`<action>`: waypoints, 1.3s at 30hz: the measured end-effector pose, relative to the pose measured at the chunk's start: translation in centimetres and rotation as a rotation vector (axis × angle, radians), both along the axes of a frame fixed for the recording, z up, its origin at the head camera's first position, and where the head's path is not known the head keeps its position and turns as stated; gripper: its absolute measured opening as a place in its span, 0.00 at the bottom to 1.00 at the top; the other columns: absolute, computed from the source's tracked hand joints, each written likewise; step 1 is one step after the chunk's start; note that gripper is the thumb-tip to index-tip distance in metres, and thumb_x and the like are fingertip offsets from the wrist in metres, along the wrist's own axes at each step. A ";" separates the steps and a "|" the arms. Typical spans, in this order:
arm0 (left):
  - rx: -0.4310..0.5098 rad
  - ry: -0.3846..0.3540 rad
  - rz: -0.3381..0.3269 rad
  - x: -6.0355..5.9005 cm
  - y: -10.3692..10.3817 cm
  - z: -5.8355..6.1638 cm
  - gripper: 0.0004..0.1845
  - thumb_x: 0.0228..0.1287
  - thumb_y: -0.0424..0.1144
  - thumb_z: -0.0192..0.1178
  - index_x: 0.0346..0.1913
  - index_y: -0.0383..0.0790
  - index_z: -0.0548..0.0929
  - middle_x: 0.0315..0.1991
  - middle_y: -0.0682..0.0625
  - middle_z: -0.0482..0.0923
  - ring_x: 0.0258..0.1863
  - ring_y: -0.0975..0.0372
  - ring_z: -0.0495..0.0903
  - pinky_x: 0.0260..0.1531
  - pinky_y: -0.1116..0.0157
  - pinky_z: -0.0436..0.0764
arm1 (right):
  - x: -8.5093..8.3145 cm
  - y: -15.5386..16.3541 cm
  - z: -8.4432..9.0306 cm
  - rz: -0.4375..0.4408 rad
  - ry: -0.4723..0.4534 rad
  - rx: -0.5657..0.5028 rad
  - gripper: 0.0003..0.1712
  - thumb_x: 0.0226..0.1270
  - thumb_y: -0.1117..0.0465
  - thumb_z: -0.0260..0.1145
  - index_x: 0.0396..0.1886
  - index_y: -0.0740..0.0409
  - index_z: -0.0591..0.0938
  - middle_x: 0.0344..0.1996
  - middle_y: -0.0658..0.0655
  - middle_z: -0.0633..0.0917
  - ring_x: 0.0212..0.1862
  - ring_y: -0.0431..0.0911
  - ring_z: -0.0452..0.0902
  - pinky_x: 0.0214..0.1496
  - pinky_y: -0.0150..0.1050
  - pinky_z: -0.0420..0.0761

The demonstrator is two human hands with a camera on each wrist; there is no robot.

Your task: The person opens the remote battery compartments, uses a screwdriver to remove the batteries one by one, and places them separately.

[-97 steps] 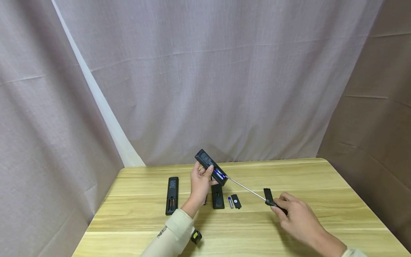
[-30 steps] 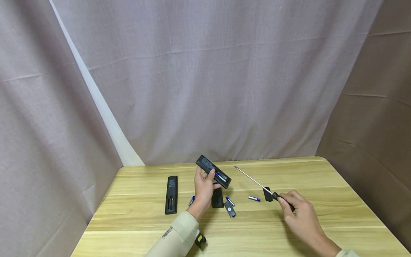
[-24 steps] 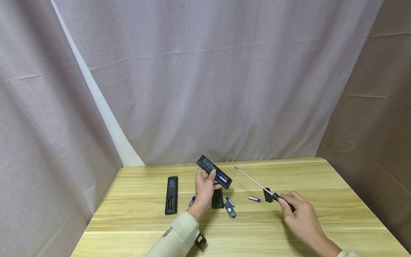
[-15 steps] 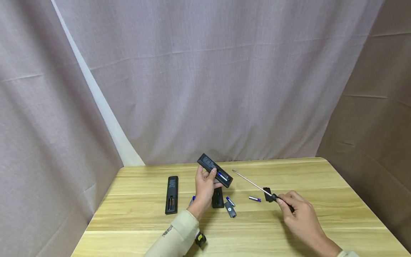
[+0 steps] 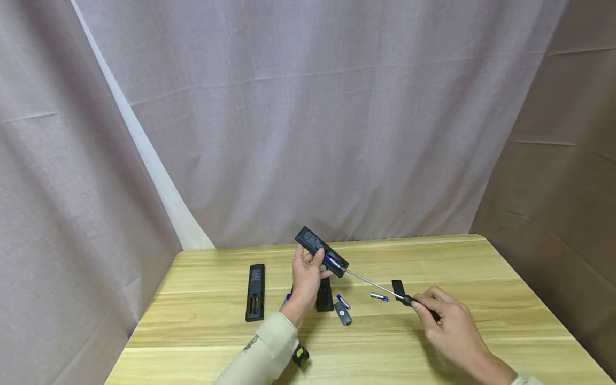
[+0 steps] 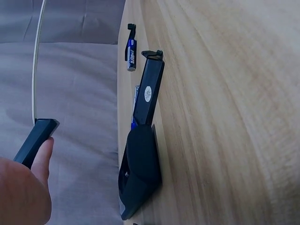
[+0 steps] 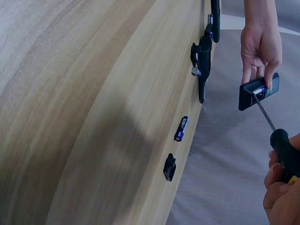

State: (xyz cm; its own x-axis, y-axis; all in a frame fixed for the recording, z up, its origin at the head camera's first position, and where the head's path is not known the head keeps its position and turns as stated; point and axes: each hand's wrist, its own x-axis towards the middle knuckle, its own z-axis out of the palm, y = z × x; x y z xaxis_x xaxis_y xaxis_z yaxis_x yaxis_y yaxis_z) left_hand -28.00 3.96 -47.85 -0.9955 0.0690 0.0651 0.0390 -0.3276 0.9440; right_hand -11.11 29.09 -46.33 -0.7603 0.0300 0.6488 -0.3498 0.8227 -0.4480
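Note:
Tilted above the table, a black remote control is held by my left hand, thumb on its back. One blue-and-silver battery sits in its uncovered battery compartment. My right hand grips a screwdriver by its dark handle, and the shaft's tip reaches the compartment's lower end. The right wrist view also shows the screwdriver meeting the remote control. Below lie a loose battery, another battery and a battery cover with a white sticker.
A second remote control lies at left, batteries visible in its opening. Another remote is partly hidden behind my left hand. A small black cover lies near the screwdriver shaft. A curtain hangs behind the wooden table.
One of two batteries has left the held remote; another battery now lies on the table. The sticker cover has shifted. The screwdriver tip moved away, then back left to the compartment.

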 end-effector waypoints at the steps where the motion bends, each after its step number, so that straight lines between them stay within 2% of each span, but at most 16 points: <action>1: -0.004 0.002 -0.001 0.0 0.0 0.0 0.16 0.83 0.36 0.56 0.67 0.43 0.72 0.56 0.32 0.87 0.46 0.46 0.93 0.38 0.56 0.97 | 0.0 0.0 0.1 0.000 0.002 0.004 0.11 0.58 0.73 0.78 0.38 0.56 0.93 0.31 0.38 0.82 0.28 0.26 0.67 0.26 0.20 0.65; 7: -0.020 0.018 -0.007 0.1 0.2 0.1 0.17 0.83 0.35 0.56 0.68 0.44 0.72 0.57 0.33 0.87 0.49 0.45 0.93 0.39 0.55 0.97 | 0.0 -0.3 0.8 0.003 0.038 0.068 0.11 0.56 0.73 0.79 0.36 0.56 0.93 0.31 0.39 0.82 0.29 0.25 0.65 0.24 0.19 0.64; 13: -0.014 0.049 -0.008 0.4 0.6 -0.1 0.17 0.83 0.34 0.56 0.68 0.44 0.72 0.57 0.33 0.87 0.51 0.44 0.92 0.41 0.53 0.97 | 0.0 -0.8 1.5 0.013 0.137 0.204 0.11 0.51 0.72 0.79 0.33 0.56 0.91 0.31 0.42 0.81 0.27 0.25 0.64 0.22 0.20 0.65; 17: -0.014 0.045 -0.017 0.5 0.9 -0.4 0.17 0.83 0.34 0.56 0.68 0.45 0.71 0.58 0.32 0.86 0.51 0.44 0.92 0.45 0.49 0.96 | 0.0 -1.0 1.8 0.029 0.178 0.280 0.02 0.61 0.66 0.76 0.32 0.59 0.89 0.31 0.44 0.81 0.26 0.25 0.64 0.20 0.21 0.65; 19: -0.015 0.045 -0.020 0.6 0.9 -0.5 0.17 0.83 0.34 0.56 0.68 0.44 0.71 0.58 0.32 0.86 0.51 0.43 0.92 0.46 0.48 0.95 | -0.1 -1.0 1.9 0.038 0.183 0.290 0.03 0.64 0.65 0.75 0.32 0.61 0.89 0.32 0.45 0.81 0.26 0.25 0.64 0.20 0.21 0.66; 21: -0.013 0.045 -0.020 0.5 1.0 -0.6 0.18 0.83 0.34 0.56 0.69 0.44 0.71 0.58 0.32 0.85 0.52 0.42 0.91 0.47 0.47 0.95 | -0.1 -0.9 1.7 0.047 0.178 0.271 0.02 0.62 0.67 0.75 0.33 0.60 0.89 0.32 0.44 0.81 0.27 0.25 0.64 0.21 0.20 0.66; 25: -0.005 0.046 -0.013 0.6 0.9 -0.6 0.18 0.83 0.34 0.55 0.69 0.45 0.70 0.59 0.32 0.85 0.54 0.42 0.90 0.46 0.48 0.96 | -0.2 -0.4 0.9 0.062 0.172 0.182 0.12 0.52 0.74 0.77 0.35 0.59 0.90 0.32 0.43 0.81 0.28 0.25 0.64 0.24 0.19 0.65; 33: -0.002 0.043 0.002 0.6 0.7 -0.6 0.17 0.84 0.34 0.53 0.69 0.46 0.69 0.59 0.31 0.85 0.51 0.43 0.92 0.42 0.52 0.96 | -0.1 0.2 -1.2 0.067 0.202 0.079 0.15 0.50 0.77 0.77 0.38 0.60 0.92 0.32 0.44 0.83 0.29 0.26 0.67 0.25 0.19 0.66; 39: 0.019 0.018 0.028 0.6 0.7 -0.9 0.16 0.84 0.35 0.54 0.68 0.44 0.70 0.55 0.31 0.87 0.46 0.45 0.93 0.39 0.53 0.97 | 0.2 0.0 -2.1 0.058 0.165 0.012 0.14 0.52 0.79 0.76 0.37 0.63 0.92 0.32 0.44 0.83 0.30 0.25 0.67 0.26 0.18 0.67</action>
State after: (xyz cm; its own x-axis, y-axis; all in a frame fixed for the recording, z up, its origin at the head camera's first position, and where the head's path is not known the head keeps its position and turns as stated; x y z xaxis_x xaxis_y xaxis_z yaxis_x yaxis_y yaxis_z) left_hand -27.42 4.67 -48.73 -0.9957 0.0402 0.0836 0.0647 -0.3439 0.9368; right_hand -10.89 29.12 -48.40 -0.6440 -0.0193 0.7647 -0.4649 0.8038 -0.3712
